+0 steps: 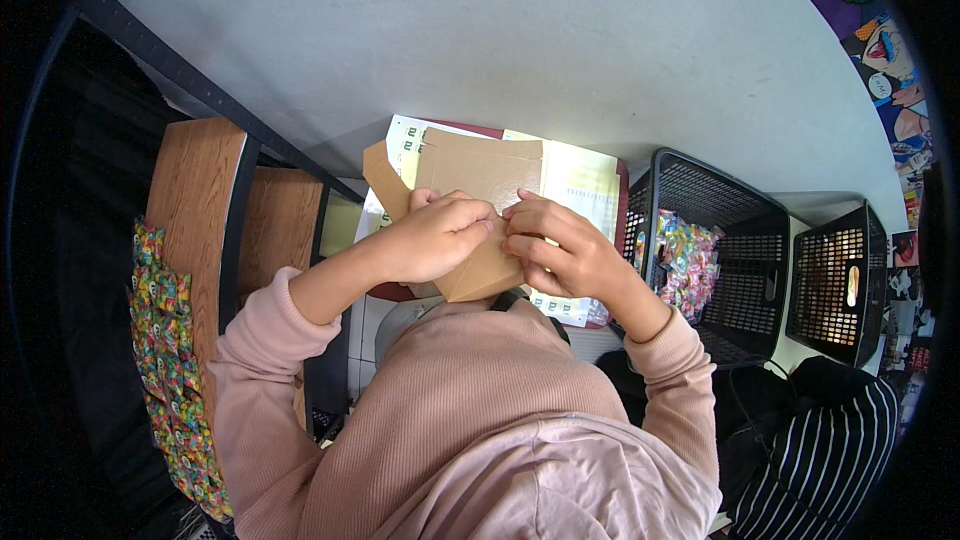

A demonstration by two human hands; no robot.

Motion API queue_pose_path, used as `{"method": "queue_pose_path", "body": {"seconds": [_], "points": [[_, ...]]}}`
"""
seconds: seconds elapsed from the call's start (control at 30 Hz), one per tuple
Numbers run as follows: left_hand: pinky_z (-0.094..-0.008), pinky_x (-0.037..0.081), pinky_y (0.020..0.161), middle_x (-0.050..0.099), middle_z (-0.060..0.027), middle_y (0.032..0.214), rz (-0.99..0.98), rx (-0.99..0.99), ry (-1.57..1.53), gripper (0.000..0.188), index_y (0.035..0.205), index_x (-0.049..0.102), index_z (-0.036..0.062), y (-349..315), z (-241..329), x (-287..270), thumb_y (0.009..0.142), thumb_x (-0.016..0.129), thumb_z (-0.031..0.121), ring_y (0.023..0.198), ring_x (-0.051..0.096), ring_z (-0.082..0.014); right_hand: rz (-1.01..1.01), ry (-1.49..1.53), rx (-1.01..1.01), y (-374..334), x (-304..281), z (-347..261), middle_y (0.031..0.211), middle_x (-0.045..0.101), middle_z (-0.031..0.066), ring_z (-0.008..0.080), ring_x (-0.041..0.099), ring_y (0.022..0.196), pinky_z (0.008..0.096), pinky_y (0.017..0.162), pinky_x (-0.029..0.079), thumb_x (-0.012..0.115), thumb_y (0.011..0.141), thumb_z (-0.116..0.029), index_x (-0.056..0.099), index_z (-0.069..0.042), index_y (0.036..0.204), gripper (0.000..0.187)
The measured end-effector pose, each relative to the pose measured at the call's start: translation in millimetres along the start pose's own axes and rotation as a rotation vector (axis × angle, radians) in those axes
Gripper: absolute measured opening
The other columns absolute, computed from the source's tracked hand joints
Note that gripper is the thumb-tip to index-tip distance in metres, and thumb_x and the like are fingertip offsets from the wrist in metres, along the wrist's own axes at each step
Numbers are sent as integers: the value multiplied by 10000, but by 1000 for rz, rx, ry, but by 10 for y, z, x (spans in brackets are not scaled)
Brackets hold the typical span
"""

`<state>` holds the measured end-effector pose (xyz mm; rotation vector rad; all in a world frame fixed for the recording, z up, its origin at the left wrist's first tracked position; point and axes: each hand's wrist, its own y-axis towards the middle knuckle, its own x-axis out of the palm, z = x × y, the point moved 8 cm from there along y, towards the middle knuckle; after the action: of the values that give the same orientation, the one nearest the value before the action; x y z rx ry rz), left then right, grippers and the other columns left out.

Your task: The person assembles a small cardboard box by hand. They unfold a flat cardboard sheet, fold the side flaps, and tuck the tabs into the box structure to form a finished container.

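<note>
A brown cardboard box (487,165), partly folded with its flaps standing out, is held in front of my body above the small table. My left hand (445,235) is closed on the box's near part, thumb pressed along the top. Beside it, my right hand (548,243) has its fingers bent over the right side of the same cardboard. The fingertips of both hands nearly meet at a folded edge. Under the box lie printed white and yellowish sheets (585,180), and my hands hide part of the box.
To the right stands a black plastic basket (740,210) with colourful small packets (687,265) inside, and beyond it a second black basket (835,285). At left are wooden shelves (200,180) and hanging strips of colourful packets (165,340). Striped black cloth (825,450) lies at lower right. A pale wall (520,30) rises behind.
</note>
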<state>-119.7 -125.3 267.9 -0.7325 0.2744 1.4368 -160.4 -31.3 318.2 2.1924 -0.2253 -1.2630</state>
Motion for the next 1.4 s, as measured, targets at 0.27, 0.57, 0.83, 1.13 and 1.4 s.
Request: {"method": "queue_pose_path", "body": {"seconds": [0.27, 0.57, 0.83, 1.13, 1.4], "points": [[-322, 192, 928, 513, -167, 1059, -4, -5, -12, 339, 1058, 515, 7, 4, -21, 30, 879, 349, 243, 1015, 419, -243, 15, 18, 5, 4, 4, -10, 863, 506, 112, 267, 537, 893, 443, 892, 428, 581, 595, -50, 539, -16, 828, 240], [-340, 262, 886, 524, -166, 984, 2, 5, -76, 292, 1018, 517, 8, 24, -42, 51, 863, 381, 215, 959, 438, -276, 34, 34, 3, -2, 21, 5, 853, 504, 110, 270, 534, 878, 441, 884, 436, 577, 588, -33, 524, -20, 797, 215], [-346, 243, 879, 514, -204, 981, 132, 135, 110, 343, 967, 480, -24, -88, 213, -20, 814, 458, 283, 934, 456, -284, 197, 219, 186, -16, -54, 133, 921, 475, 152, 307, 517, 900, 372, 760, 448, 565, 617, -34, 509, -5, 878, 268], [-355, 257, 838, 551, -178, 858, 92, 6, -117, 256, 921, 478, -2, -114, 129, -80, 841, 452, 240, 843, 473, -277, 119, 484, 629, -8, 9, 496, 767, 474, 66, 168, 488, 790, 295, 768, 375, 622, 545, -102, 401, -26, 1146, 645], [-331, 246, 819, 547, -177, 862, 133, 75, 0, 278, 904, 486, -7, -127, 237, -66, 814, 486, 256, 844, 474, -240, 26, 625, 723, 2, 86, 474, 630, 473, -3, 89, 460, 608, 210, 651, 372, 627, 556, -60, 409, -20, 1193, 675]]}}
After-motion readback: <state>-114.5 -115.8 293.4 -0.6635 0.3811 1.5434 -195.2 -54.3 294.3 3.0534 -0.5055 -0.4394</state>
